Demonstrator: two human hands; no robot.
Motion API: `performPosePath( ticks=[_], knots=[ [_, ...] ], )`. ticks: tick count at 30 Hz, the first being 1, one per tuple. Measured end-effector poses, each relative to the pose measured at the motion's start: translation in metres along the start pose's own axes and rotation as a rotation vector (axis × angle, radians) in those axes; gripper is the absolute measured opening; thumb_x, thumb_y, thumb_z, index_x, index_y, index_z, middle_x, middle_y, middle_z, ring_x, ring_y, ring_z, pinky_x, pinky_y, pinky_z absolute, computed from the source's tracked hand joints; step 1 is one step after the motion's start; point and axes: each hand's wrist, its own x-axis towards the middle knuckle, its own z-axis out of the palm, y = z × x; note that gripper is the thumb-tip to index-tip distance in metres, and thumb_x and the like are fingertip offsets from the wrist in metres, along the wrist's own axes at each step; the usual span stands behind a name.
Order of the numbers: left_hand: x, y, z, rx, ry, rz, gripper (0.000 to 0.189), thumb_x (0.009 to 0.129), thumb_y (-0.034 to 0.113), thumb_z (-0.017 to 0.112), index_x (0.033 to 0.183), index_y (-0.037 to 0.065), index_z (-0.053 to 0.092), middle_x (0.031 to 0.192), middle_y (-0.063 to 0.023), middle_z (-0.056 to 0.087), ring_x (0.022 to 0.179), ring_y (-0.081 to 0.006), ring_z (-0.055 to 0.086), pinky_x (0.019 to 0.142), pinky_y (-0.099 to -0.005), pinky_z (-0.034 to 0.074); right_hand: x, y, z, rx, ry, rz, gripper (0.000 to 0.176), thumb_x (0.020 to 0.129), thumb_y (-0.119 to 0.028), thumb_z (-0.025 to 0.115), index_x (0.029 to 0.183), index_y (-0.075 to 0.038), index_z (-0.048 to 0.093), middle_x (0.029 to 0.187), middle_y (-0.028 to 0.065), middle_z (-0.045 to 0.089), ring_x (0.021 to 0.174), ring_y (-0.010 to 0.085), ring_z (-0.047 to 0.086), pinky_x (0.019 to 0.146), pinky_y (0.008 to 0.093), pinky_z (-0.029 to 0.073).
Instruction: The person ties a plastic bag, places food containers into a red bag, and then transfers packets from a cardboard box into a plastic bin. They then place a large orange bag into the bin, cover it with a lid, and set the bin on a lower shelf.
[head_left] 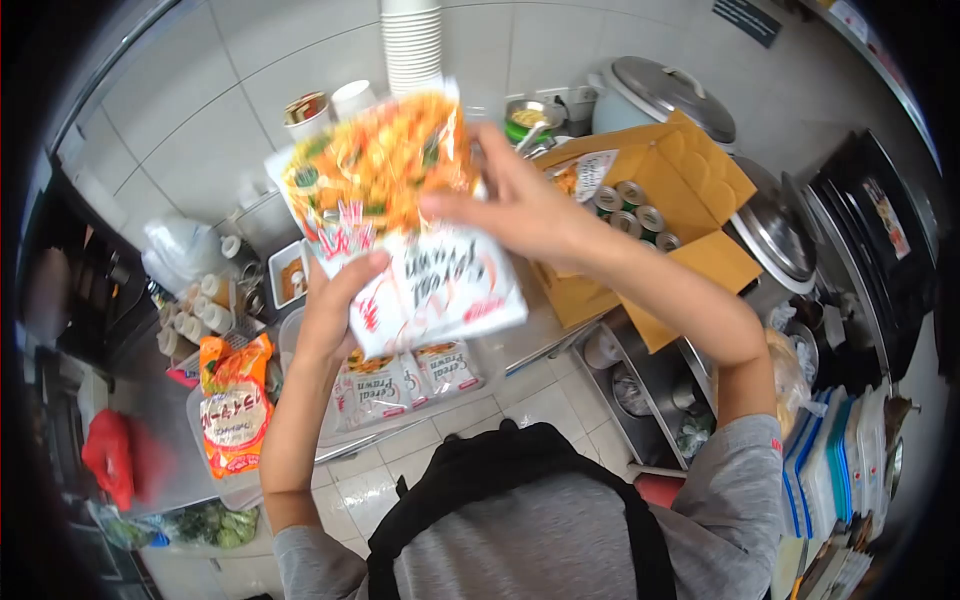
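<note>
A large Cereal Prawn packet (440,285), white below with an orange food picture above, is held up over the counter. Its left edge is in my left hand (335,300), with the thumb on the front. My right hand (510,200) grips the upper right side, thumb across the picture. Below the packet, a clear plastic tub (340,435) holds more Cereal Prawn packets (450,370). To the right stands an open cardboard box (700,185) with several cans (628,193) and a similar packet (592,175) inside.
An orange packet (236,410) lies left of the tub, near sauce bottles (205,310). Stacked white cups (411,50) stand by the tiled wall. Lidded pots (670,95) are behind and right of the box. Under the counter is a metal shelf (640,400); coloured boards (825,465) stand at right.
</note>
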Motion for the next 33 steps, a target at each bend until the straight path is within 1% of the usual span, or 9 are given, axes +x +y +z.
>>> performPosePath(
  ticks=[3, 4, 6, 10, 19, 24, 28, 30, 33],
  knots=[
    [-0.029, -0.027, -0.045, 0.085, 0.193, -0.253, 0.045, 0.077, 0.015, 0.061, 0.114, -0.006, 0.049, 0.102, -0.016, 0.061, 0.086, -0.0215, 0.064, 0.074, -0.0328, 0.053, -0.031, 0.05, 0.012, 0.031, 0.07, 0.124, 0.075, 0.085, -0.021, 0.062, 0.139, -0.003, 0.013, 0.13, 0.0204, 0.036, 0.122, 0.0273, 0.037, 0.1, 0.0371, 0.034],
    [-0.035, -0.033, -0.061, 0.178, 0.12, -0.352, 0.047, 0.076, 0.017, 0.063, 0.117, -0.003, 0.049, 0.103, -0.0134, 0.061, 0.088, -0.0199, 0.063, 0.074, -0.0323, 0.053, -0.043, 0.071, 0.016, -0.13, 0.078, 0.006, 0.069, 0.084, -0.036, 0.061, 0.134, -0.003, 0.027, 0.132, 0.0268, 0.034, 0.123, 0.0332, 0.037, 0.1, 0.0396, 0.032],
    [-0.043, -0.056, -0.092, 0.191, 0.069, -0.542, 0.049, 0.076, 0.018, 0.065, 0.117, -0.002, 0.047, 0.105, -0.0128, 0.06, 0.09, -0.0205, 0.062, 0.076, -0.0335, 0.052, -0.063, 0.141, 0.022, -0.462, -0.025, 0.047, 0.062, 0.084, -0.035, 0.06, 0.13, -0.001, 0.037, 0.136, 0.0294, 0.025, 0.13, 0.0402, 0.024, 0.103, 0.0409, 0.027],
    [-0.02, -0.075, -0.125, 0.038, -0.011, -0.97, 0.046, 0.076, 0.024, 0.066, 0.114, 0.001, 0.05, 0.104, -0.0116, 0.06, 0.088, -0.0199, 0.063, 0.073, -0.034, 0.053, -0.086, 0.196, 0.061, -0.423, 0.123, 0.12, 0.058, 0.087, -0.021, 0.053, 0.137, -0.004, 0.028, 0.138, 0.0273, 0.021, 0.13, 0.0403, 0.023, 0.105, 0.0403, 0.023],
    [0.001, -0.064, -0.107, 0.48, -0.147, -0.72, 0.058, 0.069, 0.023, 0.07, 0.119, 0.004, 0.047, 0.106, -0.0109, 0.059, 0.093, -0.0203, 0.059, 0.081, -0.034, 0.049, -0.087, 0.198, 0.066, -0.353, 0.279, 0.067, 0.058, 0.086, 0.002, 0.041, 0.14, -0.004, 0.02, 0.136, 0.0216, 0.029, 0.128, 0.0343, 0.029, 0.105, 0.0346, 0.023],
    [0.056, 0.005, -0.101, 1.318, -0.875, -0.509, 0.081, 0.057, 0.028, 0.075, 0.126, 0.001, 0.041, 0.11, -0.0169, 0.057, 0.099, -0.0285, 0.057, 0.086, -0.0351, 0.045, -0.086, 0.195, 0.066, -0.36, 0.262, 0.088, 0.059, 0.085, 0.003, 0.04, 0.14, -0.002, 0.018, 0.136, 0.0224, 0.028, 0.127, 0.0367, 0.03, 0.104, 0.0368, 0.025],
    [0.094, -0.08, -0.056, 1.732, -1.547, -0.718, 0.091, 0.05, 0.027, 0.076, 0.13, 0.005, 0.04, 0.116, -0.0203, 0.054, 0.106, -0.0338, 0.053, 0.09, -0.0384, 0.042, -0.086, 0.196, 0.066, -0.359, 0.26, 0.072, 0.059, 0.084, 0.003, 0.04, 0.14, -0.002, 0.019, 0.136, 0.0228, 0.028, 0.126, 0.037, 0.031, 0.103, 0.0368, 0.027],
    [0.099, -0.12, -0.023, 1.606, -1.881, -0.555, 0.096, 0.049, 0.026, 0.077, 0.134, 0.006, 0.036, 0.123, -0.0206, 0.05, 0.112, -0.0327, 0.05, 0.094, -0.0388, 0.039, -0.086, 0.198, 0.066, -0.358, 0.262, 0.062, 0.06, 0.084, 0.003, 0.04, 0.14, -0.002, 0.019, 0.136, 0.023, 0.028, 0.126, 0.0374, 0.031, 0.103, 0.0368, 0.027],
    [0.096, -0.147, 0.025, 1.806, -2.024, -0.59, 0.098, 0.05, 0.022, 0.078, 0.137, 0.012, 0.033, 0.133, -0.0183, 0.041, 0.118, -0.0349, 0.044, 0.098, -0.0423, 0.037, -0.086, 0.202, 0.067, -0.359, 0.298, 0.073, 0.06, 0.084, 0.003, 0.04, 0.14, -0.003, 0.018, 0.135, 0.0233, 0.029, 0.125, 0.0378, 0.032, 0.103, 0.0371, 0.028]
  ],
)
